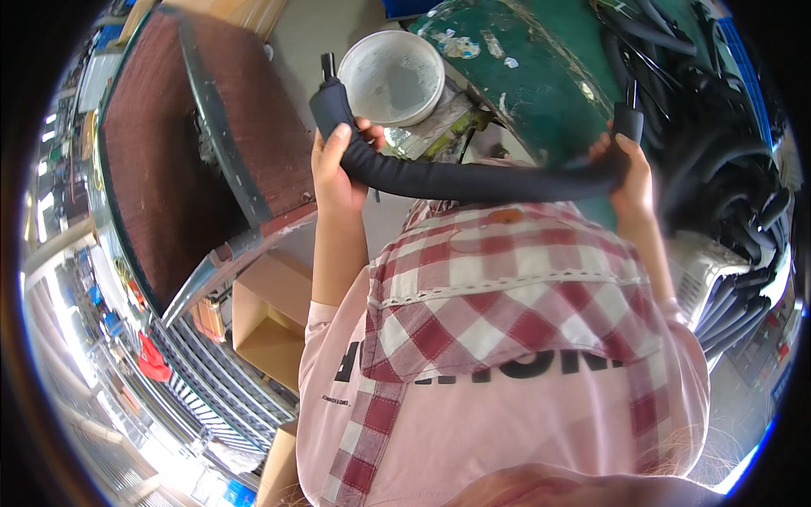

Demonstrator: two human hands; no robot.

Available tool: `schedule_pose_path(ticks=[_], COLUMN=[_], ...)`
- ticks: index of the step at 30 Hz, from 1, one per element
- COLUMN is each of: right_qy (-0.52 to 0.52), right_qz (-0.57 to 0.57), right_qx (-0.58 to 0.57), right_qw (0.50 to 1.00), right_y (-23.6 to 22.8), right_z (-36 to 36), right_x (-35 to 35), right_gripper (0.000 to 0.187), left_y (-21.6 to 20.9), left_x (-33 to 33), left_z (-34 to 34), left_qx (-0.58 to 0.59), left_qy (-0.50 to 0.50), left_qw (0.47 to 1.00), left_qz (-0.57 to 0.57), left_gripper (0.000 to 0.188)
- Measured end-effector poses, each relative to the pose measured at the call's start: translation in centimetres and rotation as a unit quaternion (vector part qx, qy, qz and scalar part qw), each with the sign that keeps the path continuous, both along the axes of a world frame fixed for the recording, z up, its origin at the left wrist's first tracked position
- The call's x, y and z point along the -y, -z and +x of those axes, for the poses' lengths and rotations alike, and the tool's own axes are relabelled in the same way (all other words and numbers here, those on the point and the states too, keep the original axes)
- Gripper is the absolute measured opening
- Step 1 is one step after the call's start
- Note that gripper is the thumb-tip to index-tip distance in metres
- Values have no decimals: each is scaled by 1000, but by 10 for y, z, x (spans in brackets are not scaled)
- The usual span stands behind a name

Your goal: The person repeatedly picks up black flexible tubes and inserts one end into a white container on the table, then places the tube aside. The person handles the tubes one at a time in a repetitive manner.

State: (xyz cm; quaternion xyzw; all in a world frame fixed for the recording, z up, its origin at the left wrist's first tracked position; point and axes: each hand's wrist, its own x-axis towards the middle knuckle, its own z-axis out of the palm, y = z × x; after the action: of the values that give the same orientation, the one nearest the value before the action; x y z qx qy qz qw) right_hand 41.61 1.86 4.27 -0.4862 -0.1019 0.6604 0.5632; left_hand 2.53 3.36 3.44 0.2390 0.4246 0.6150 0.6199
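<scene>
Both my hands hold up one bent metal tube in a black foam sleeve, stretched across in front of my chest. My left hand is wrapped round its left part, just below the upturned end. There a bare shiny tube end sticks out of the foam. On the other side my right hand grips the sleeve below its upturned right end, where another bare metal tip shows. Between my hands the sleeve sags slightly and looks wrinkled near the left bend.
A white bucket stands beyond my left hand. The green tabletop ahead carries scraps. Many black foam-covered tubes are piled at right. A reddish-brown board-topped table is at left, with an open cardboard box below it.
</scene>
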Motion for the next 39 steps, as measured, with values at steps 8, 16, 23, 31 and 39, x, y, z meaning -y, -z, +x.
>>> schedule_pose_path(ticks=[8,16,23,31,39], right_qy=[-124,87,417,641,422], right_qz=[-9,81,169,49,60], right_qx=[52,-24,-112,-73,464], right_qw=[991,993,886,762,776], right_y=[-54,-37,-77,-10,-81], right_z=[27,63,155,354,384], right_x=[36,62,57,38,102], right_gripper=[54,34,29,59,21], left_y=[-40,-47,-66,-65,-58], left_x=[-69,-83,-71,-83,-102], left_z=[24,102,119,179,230], left_qx=[-112,-222,-198,-187,-210], left_qy=[1,47,109,135,199], left_qw=[990,967,971,971,957], left_qz=[82,118,80,58,16], left_gripper=[27,41,29,24,21])
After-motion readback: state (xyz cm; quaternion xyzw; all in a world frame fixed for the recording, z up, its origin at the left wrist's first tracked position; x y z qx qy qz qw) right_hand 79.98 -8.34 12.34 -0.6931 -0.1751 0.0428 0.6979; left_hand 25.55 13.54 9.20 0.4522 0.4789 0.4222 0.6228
